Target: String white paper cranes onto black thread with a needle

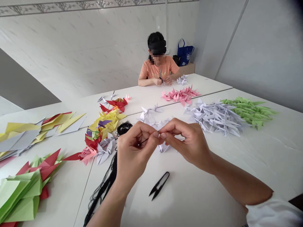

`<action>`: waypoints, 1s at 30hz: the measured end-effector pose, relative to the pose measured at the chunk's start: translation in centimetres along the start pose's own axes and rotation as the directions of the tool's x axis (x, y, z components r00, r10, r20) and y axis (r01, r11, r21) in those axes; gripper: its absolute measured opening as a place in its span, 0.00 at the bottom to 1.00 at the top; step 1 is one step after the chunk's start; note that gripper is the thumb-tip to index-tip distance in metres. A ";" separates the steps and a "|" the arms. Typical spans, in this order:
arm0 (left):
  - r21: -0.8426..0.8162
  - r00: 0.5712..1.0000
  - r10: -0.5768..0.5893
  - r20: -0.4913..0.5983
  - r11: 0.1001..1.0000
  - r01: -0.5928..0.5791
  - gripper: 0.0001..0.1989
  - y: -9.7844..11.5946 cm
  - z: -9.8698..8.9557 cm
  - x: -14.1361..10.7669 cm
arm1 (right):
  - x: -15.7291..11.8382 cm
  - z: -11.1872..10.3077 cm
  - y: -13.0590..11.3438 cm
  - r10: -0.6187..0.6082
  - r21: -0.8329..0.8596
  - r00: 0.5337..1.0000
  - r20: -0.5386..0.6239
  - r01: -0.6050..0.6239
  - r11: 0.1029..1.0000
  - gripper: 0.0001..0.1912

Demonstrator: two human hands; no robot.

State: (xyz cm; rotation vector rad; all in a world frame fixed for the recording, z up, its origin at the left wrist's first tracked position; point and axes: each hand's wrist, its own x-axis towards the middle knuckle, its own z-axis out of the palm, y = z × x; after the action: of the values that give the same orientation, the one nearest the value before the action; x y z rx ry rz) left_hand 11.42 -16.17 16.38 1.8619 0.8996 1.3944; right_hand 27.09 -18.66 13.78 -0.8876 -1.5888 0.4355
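My left hand (134, 154) and my right hand (190, 143) meet tip to tip above the table. A short stretch of black thread (143, 142) shows inside the left hand, whose thumb and forefinger are pinched. The right thumb and forefinger are closed too, and what lies between them is too small to tell. Behind the fingers lie several white paper cranes (148, 115), partly hidden. A hank of black thread (111, 176) runs along beside my left forearm. Below the hands rest black thread snips (159, 186), blades apart.
White cranes (213, 116), green cranes (251, 110) and pink cranes (181, 95) lie in piles. Left are mixed coloured cranes (106, 121), yellow and grey folded papers (21, 134) and green folded papers (21, 195). Across the table (189, 189), another person (158, 67) works with their hands.
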 end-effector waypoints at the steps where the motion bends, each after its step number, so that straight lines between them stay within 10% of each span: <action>1: -0.005 1.000 -0.001 -0.003 1.000 0.001 0.10 0.0 0.0 0.0 | 0.0 0.0 0.0 -0.001 -0.002 1.000 -0.001 0.001 1.000 0.05; 30: -0.032 0.993 0.038 0.111 0.999 -0.035 0.08 -1.1 -0.7 0.4 | -0.2 0.1 0.1 -0.023 0.030 0.998 0.060 0.021 0.999 0.08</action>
State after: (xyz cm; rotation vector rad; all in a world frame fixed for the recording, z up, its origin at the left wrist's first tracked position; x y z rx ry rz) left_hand 10.72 -15.12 15.85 1.9220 0.7887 1.3036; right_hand 27.01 -18.76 13.54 -0.8408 -1.6411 0.4731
